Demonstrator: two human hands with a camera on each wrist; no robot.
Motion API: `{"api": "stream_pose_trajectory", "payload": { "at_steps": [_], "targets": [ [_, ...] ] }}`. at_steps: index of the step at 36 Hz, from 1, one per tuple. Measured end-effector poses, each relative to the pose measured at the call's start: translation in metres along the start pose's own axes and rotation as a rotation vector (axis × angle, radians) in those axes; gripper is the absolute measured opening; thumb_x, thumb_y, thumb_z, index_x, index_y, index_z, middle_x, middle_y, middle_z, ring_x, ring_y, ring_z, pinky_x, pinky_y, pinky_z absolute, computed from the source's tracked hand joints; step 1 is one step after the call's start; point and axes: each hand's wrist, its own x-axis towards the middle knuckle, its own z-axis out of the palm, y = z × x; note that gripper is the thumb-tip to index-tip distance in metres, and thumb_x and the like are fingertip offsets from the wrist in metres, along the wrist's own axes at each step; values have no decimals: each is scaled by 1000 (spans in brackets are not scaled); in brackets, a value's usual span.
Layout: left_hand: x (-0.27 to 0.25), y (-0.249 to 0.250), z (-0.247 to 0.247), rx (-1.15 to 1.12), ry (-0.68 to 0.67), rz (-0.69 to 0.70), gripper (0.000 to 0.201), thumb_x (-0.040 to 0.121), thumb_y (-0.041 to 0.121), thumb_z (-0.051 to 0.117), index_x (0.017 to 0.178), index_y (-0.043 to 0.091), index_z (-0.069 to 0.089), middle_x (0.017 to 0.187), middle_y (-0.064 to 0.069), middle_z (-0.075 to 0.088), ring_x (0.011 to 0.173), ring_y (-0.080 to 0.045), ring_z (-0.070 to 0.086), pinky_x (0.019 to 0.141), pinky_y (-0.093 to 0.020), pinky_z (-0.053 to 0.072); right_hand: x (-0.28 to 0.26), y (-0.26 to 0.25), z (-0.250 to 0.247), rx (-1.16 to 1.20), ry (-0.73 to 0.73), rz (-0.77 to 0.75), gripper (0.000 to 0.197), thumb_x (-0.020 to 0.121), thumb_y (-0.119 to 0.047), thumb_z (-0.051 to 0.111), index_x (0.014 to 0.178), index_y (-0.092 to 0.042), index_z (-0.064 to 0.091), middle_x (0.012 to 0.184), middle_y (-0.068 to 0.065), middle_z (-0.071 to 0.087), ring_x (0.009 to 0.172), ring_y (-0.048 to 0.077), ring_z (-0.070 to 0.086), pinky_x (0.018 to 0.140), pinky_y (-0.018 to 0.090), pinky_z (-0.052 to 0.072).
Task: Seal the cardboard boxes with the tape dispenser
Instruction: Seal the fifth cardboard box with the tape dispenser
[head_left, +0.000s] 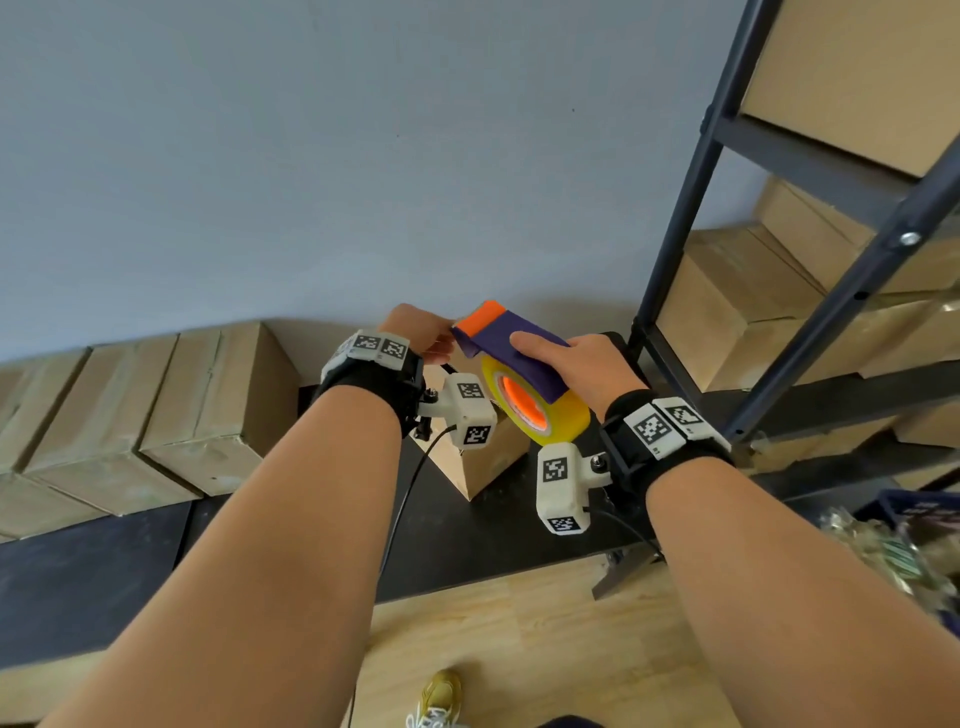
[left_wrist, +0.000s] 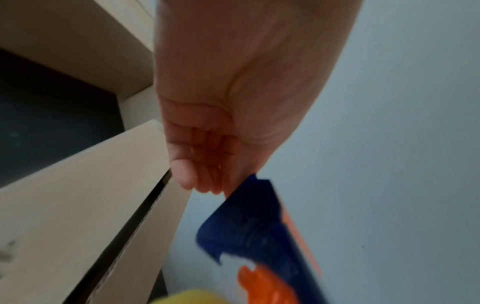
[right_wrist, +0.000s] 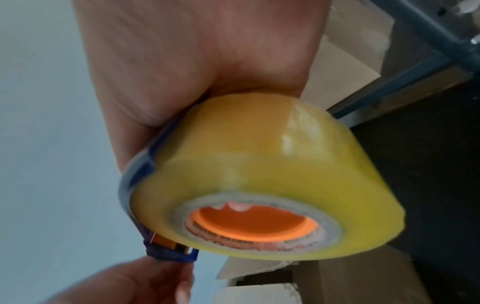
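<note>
My right hand (head_left: 576, 358) grips a blue tape dispenser (head_left: 511, 343) from above, its orange front end raised toward the wall. A yellow tape roll (head_left: 550, 415) with an orange core sits in it and fills the right wrist view (right_wrist: 259, 164). My left hand (head_left: 423, 332) is at the dispenser's front end, its curled fingers (left_wrist: 207, 181) pinching the blue edge (left_wrist: 254, 226). Both hands hover above a small cardboard box (head_left: 483, 467) on the black table (head_left: 467, 530). A dark gap shows between the box's top flaps (left_wrist: 78, 216).
A row of cardboard boxes (head_left: 156, 410) lines the wall on the left. On the right stands a dark metal rack (head_left: 779, 260) stacked with more boxes (head_left: 727, 312). A blue crate (head_left: 914, 509) sits low on the right. Wooden floor lies in front of the table.
</note>
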Motion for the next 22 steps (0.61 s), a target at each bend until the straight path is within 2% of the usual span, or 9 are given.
{"api": "stream_pose_trajectory", "payload": {
  "at_steps": [3,7,8,10,12,14,17,19,22],
  "targets": [
    [-2,10,0,92,52,23,27,90,18,66,70,5,56,69,-10,60,60,-21,57,76,-35,54,-1,0,-1,-51,-6,6,53,81,-57,67,87,-5,69,87,12,70,77,21,61,70,30,44],
    [6,8,-4,105,177,32,33,92,15,62,64,8,46,38,-1,51,32,-13,50,51,-27,47,-3,-4,-4,-80,-16,-10,47,81,-55,69,80,-8,68,81,10,68,72,20,60,66,28,43],
    [8,7,-6,103,231,56,26,92,14,61,70,7,50,43,0,53,35,-11,51,48,-25,46,-4,-5,-6,-98,-17,-15,47,80,-55,69,79,-8,67,78,9,66,69,19,59,63,27,41],
    [1,8,-14,104,281,99,11,93,17,60,98,7,60,73,-2,62,57,-11,58,48,-18,50,-6,-5,-9,-114,-16,-13,47,80,-55,70,80,-8,68,75,6,65,66,17,57,61,25,40],
    [-3,7,-28,154,306,76,33,97,21,53,128,11,50,105,-6,63,84,-16,62,64,-18,50,-7,-4,-10,-123,-15,-3,49,80,-55,70,84,-7,69,77,7,65,67,16,57,60,25,40],
    [2,-1,-36,353,378,166,38,99,24,51,134,15,43,115,-8,61,88,-18,59,65,-22,45,-6,-3,-7,-158,-16,3,50,80,-57,69,85,-7,67,78,7,65,67,16,56,60,25,39],
    [8,-7,-43,92,373,153,34,94,21,58,122,3,58,86,-5,63,68,-15,56,61,-23,49,-4,-7,0,-221,-5,3,52,79,-59,68,80,-7,66,75,7,63,66,17,56,58,26,38],
    [16,-11,-44,9,400,170,28,91,21,61,107,-2,66,70,-2,59,60,-15,57,66,-30,54,0,-12,3,-240,17,8,53,78,-59,69,77,-6,67,74,8,63,66,19,56,58,29,38],
    [22,-7,-51,35,370,193,20,93,26,59,87,7,66,72,-5,64,66,-21,61,81,-36,55,9,-24,8,-222,25,21,48,78,-56,70,82,-9,68,79,7,65,68,18,58,58,28,39]
  ]
}}
